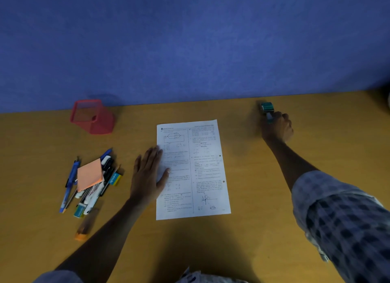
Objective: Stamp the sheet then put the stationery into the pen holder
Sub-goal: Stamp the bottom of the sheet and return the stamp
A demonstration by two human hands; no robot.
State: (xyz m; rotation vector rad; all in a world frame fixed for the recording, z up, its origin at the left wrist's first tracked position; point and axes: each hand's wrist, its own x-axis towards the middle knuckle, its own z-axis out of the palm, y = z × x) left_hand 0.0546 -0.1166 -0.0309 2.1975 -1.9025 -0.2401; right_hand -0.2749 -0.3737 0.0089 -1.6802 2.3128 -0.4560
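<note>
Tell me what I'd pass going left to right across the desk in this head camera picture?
Pile of pens and markers topped by an orange sticky-note pad → left hand flat on the sheet's edge → printed sheet → right hand closed on the green stamp. The red mesh pen holder stands farther back, above the pile.

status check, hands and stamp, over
Left hand flat on the sheet, pinning its left edge. Right hand closed on the green stamp, off to the sheet's right. Pen holder far left, stationery pile untouched. Path clear.
</note>
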